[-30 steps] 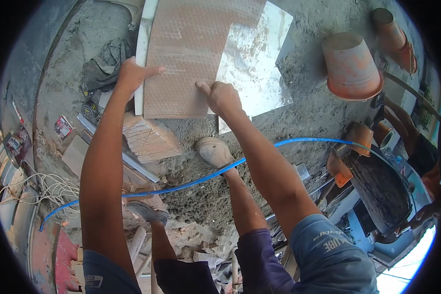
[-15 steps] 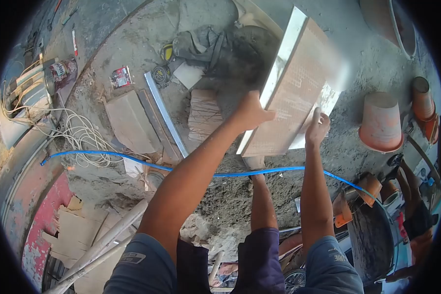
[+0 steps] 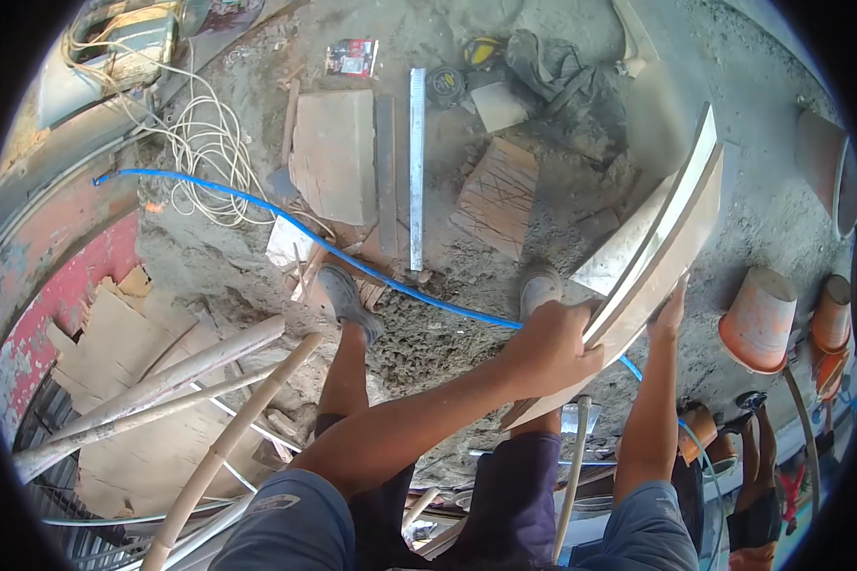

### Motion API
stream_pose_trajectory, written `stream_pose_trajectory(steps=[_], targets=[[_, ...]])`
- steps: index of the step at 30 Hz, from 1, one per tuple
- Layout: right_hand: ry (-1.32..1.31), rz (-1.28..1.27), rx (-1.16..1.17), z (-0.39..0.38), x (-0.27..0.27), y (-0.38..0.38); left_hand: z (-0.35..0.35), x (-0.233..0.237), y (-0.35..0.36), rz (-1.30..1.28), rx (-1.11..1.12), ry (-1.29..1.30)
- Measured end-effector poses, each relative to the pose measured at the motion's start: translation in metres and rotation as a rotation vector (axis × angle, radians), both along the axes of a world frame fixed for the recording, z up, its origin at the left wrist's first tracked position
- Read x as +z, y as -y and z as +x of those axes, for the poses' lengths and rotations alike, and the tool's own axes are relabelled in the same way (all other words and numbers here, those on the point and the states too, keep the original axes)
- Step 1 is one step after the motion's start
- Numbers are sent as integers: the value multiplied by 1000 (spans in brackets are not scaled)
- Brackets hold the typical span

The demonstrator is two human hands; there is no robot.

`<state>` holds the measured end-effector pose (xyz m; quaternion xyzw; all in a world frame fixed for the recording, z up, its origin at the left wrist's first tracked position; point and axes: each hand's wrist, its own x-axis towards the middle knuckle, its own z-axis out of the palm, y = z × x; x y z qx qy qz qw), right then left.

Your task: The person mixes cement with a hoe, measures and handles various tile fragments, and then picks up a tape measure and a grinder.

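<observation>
Tiles (image 3: 667, 249) held tilted, edge-on, at right centre | left hand (image 3: 552, 347) clamped on lower corner | right hand (image 3: 671, 309) gripped against right edge | blue hose (image 3: 352, 257) laid across ground beyond | metal straightedge (image 3: 416, 162) at upper centre

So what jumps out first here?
The tiles, tilted nearly edge-on right of centre, gripped by the left hand and right hand. Next, the blue hose snaking across the dirt from upper left, and the upturned orange bucket at far right.
</observation>
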<state>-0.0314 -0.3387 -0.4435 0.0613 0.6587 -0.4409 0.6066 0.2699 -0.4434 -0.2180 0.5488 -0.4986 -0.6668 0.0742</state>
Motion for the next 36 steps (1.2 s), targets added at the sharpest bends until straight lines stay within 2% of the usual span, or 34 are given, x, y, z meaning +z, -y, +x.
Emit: stream_pose_trajectory(steps=[2, 5, 6, 7, 8, 10, 11, 12, 13, 14, 15, 16, 18, 20, 22, 23, 26, 28, 30, 32, 36], targets=[[-8, 27, 42, 32, 26, 2, 43, 38, -10, -2, -13, 74], [-157, 194, 312, 76, 59, 5, 105, 83, -39, 16, 95, 105], [-178, 209, 427, 93, 64, 6, 124, 101, -46, 98, 181, 116], [-215, 200, 477, 119, 76, 12, 140, 118, -54, 178, 277, 134], [-183, 178, 524, 142, 84, 13, 154, 130, -74, 168, 326, 168], [-40, 154, 743, 180, 97, 21, 182, 145, -102, 194, 558, 105], [-22, 112, 775, 203, 103, 21, 195, 163, -109, 295, 590, 151], [-8, 67, 805, 228, 105, 18, 209, 179, -112, 277, 628, 157], [-39, -13, 783, 248, 98, 6, 220, 193, -118, 151, 651, 268], [-15, -93, 1072, 251, 101, 10, 231, 205, -124, 25, 669, 380], [-158, -148, 1233, 256, 93, 7, 242, 216, -132, 36, 816, 355], [-309, -203, 1385, 273, 102, 14, 263, 226, -140, 22, 844, 353], [-307, -312, 1373, 287, 120, 24, 320, 242, -156, 335, 774, 403], [-300, -224, 1381, 280, 122, 30, 375, 266, -154, 305, 741, 503], [-359, -196, 1508, 279, 143, 48, 435, 267, -170, 129, 737, 520], [-401, -128, 1576, 268, 136, 54, 464, 271, -171, 129, 725, 561], [-448, 16, 1509, 270, 150, 69, 563, 270, -176, 109, 679, 634], [-446, 65, 1441, 277, 156, 78, 623, 258, -185, 38, 724, 682], [-489, 77, 1433, 293, 163, 84, 686, 238, -196, -30, 670, 744], [-502, 106, 1376, 325, 172, 83, 739, 227, -202, -89, 736, 765], [-549, 88, 1421, 398, 168, 79, 831, 189, -233, -204, 775, 756]])
